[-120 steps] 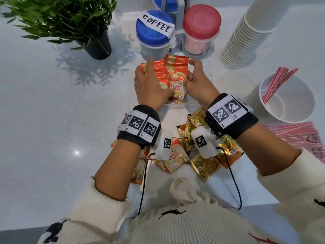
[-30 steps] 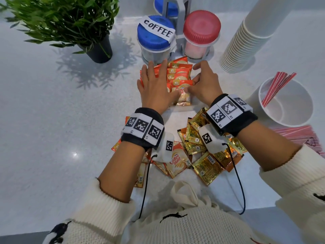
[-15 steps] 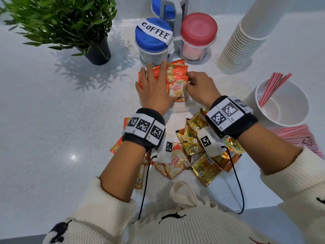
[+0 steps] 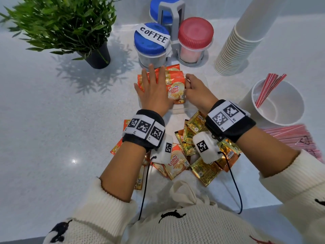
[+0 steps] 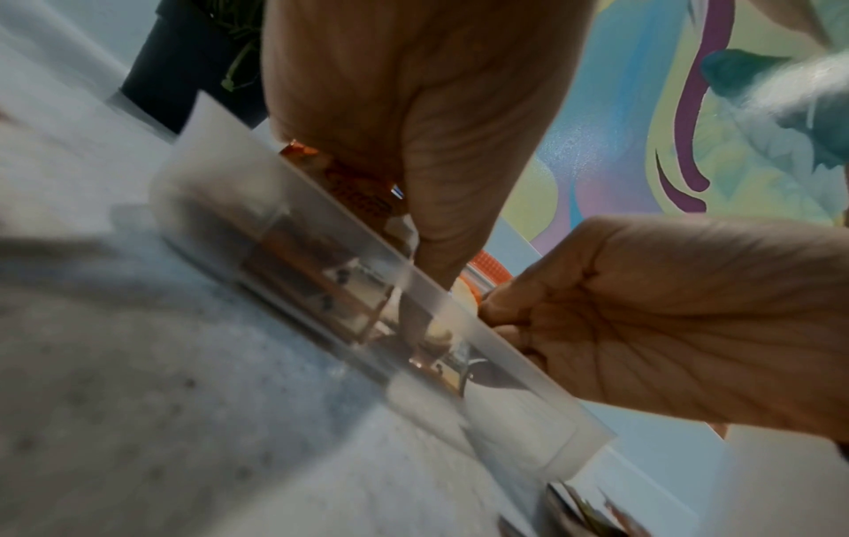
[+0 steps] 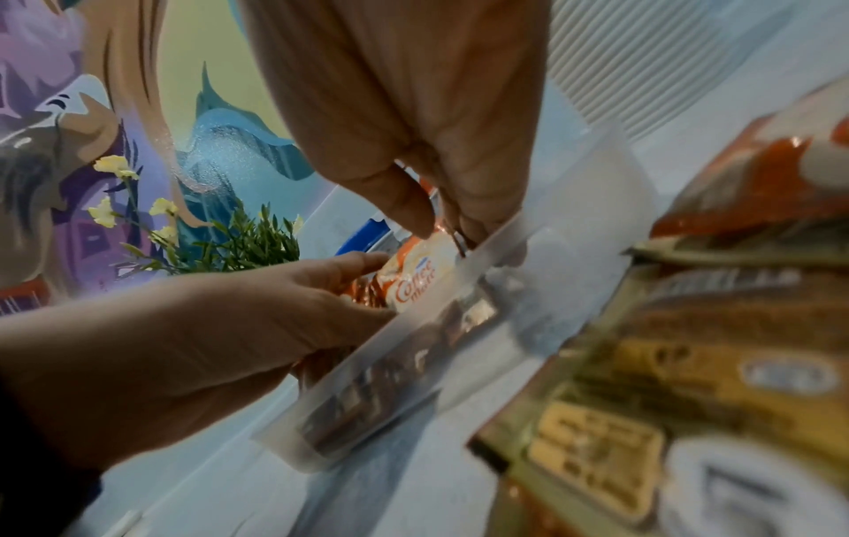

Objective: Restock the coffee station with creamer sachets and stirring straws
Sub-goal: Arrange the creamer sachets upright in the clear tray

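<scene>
1. Creamer sachets, orange and cream foil packets printed "Coffee mate" [image 4: 175, 89], stand filed in a row inside a clear shallow plastic tray [image 5: 464, 327] at 12 o'clock from the person, just in front of the blue-lidded jar labelled COFFEE [image 4: 150, 38].
2. The row's long axis runs from 6 to 12 o'clock, away from the body; the front packet faces the camera.
3. The left hand [image 4: 154, 92] lies flat on the left part of the row, fingers straight and spread, pressing the packets down.
4. The right hand [image 4: 197, 90] sits at 3 o'clock of the row, fingers curled, the fingertips [image 6: 413, 218] pinching the front sachet's right edge at the tray wall.
5. Both hands touch the row, one on each side, so neither is nearer; squaring the packets likely turns on squeezing across the short axis.
6. A loose heap of gold and orange sachets [image 4: 198, 152] lies on the pale speckled tabletop [image 4: 52, 120] at 6 o'clock, under the wrists, probably the next to be filed.
7. Red stirring straws [image 4: 269, 87] lean in a white round cup [image 4: 290, 118] at 2 o'clock; a pink bundle of further straws [image 4: 297, 136] lies just below it.
</scene>
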